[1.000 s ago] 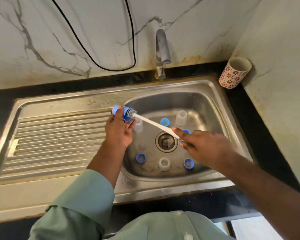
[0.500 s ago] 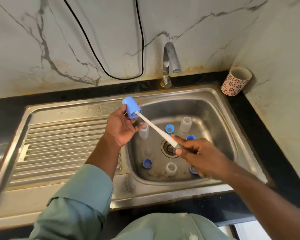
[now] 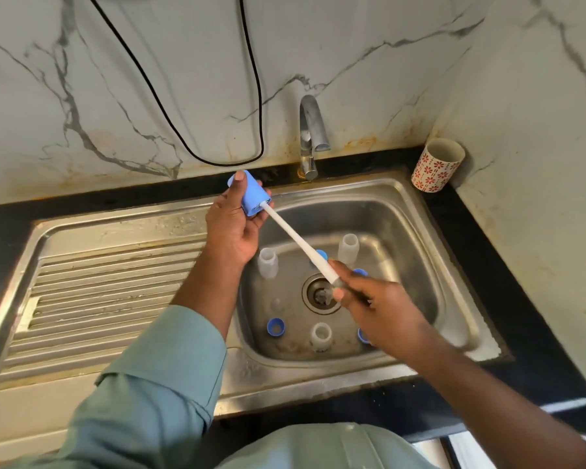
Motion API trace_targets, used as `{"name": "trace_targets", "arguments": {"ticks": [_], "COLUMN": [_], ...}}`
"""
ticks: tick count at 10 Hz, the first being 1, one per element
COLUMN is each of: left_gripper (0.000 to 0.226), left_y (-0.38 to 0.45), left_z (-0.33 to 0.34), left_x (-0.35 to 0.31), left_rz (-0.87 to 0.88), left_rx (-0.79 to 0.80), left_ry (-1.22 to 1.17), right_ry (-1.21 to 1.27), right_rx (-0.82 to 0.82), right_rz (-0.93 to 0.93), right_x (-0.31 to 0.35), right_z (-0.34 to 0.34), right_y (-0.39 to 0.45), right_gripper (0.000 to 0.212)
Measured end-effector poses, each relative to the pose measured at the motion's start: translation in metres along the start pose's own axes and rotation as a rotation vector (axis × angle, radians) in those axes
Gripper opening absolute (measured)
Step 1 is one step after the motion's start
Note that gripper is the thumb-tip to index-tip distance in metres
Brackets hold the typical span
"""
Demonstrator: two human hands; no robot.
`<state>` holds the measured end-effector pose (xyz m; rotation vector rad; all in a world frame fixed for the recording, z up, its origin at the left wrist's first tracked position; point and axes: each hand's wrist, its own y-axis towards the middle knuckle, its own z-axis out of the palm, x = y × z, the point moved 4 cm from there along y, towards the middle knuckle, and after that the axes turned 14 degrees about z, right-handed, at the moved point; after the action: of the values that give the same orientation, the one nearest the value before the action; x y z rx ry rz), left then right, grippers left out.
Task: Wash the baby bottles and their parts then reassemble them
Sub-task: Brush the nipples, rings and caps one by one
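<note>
Left grip: the left hand [image 3: 232, 225] held the blue cap [image 3: 250, 193].
Right grip: the right hand [image 3: 374, 301] pinched the brush handle [image 3: 298, 242].
Risk: wet cap might slip — toward the sink [image 3: 416, 211], 5 o'clock.

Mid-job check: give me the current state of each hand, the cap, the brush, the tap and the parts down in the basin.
Left hand: gripping the blue cap.
Blue cap: held above the sink's rim, brush head inside.
Brush: handle slanting down to the right hand.
Right hand: gripping the brush handle.
Tap: no water visible.
Clear bottles: upright in the sink, uncapped.
Blue rings: loose on the basin floor.
</note>
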<state>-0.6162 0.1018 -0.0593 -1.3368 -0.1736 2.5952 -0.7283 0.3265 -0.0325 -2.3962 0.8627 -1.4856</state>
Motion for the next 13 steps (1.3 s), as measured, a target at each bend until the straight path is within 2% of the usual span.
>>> {"name": "trace_targets", "arguments": {"ticks": [1,2,3,4,5,6,7,8,9,10,11,12,13], "left_gripper": [0.038,0.036,0.037,0.045,0.042,0.030,0.029,0.035,0.027,0.030,0.052,0.053,0.053], "left_y": [-0.004,-0.012,-0.004,0.010,0.020,0.026,0.014,-0.013,-0.024,-0.012,-0.019,-0.024,-0.014], "left_z": [-0.003,0.001,0.004,-0.007,-0.019,-0.034,-0.031,-0.009,0.003,-0.009,-0.012,-0.010,-0.019], "left_x": [0.007,0.006,0.003,0.010,0.013,0.003,-0.002,0.010,0.010,-0.003,0.004,0.006,-0.005], "left_rz": [-0.045,-0.068,-0.073,-0.036,0.002,0.053,0.067,0.114,0.167,0.166,0.105,0.045,0.058], "left_rx": [-0.026,0.145,0.135,-0.021,-0.202,-0.440,-0.317,-0.142,-0.115,-0.267,-0.311,-0.296,-0.383], "left_ry": [-0.079,-0.285,-0.275,-0.069,-0.016,-0.063,0.019,0.276,0.344,0.191,0.164,0.130,0.018], "right_ry": [0.084,0.742,0.279,-0.638,-0.440,-0.216,-0.034,0.020,0.098,0.054,0.005,0.058,0.074], "right_rx": [0.137,0.651,0.348,-0.314,-0.193,-0.173,-0.165,-0.067,-0.025,0.062,0.051,0.059,0.108], "right_rz": [0.009,0.148,-0.041,-0.321,-0.338,-0.340,-0.241,-0.112,-0.020,-0.006,0.021,0.055,0.039], "right_x": [0.007,0.009,-0.013,-0.012,-0.020,-0.030,-0.027,-0.015,-0.006,-0.001,0.004,0.007,0.004], "right_z": [-0.010,-0.026,-0.021,-0.021,-0.022,-0.025,-0.027,-0.008,0.000,-0.001,-0.004,0.001,0.007], "right_y": [-0.001,-0.002,0.003,0.008,0.005,-0.008,-0.011,0.004,0.015,0.006,0.012,0.018,0.000], "right_gripper": [0.040,0.051,0.044,0.042,0.045,0.042,0.046,0.043,0.041,0.036,0.037,0.040,0.039]}}
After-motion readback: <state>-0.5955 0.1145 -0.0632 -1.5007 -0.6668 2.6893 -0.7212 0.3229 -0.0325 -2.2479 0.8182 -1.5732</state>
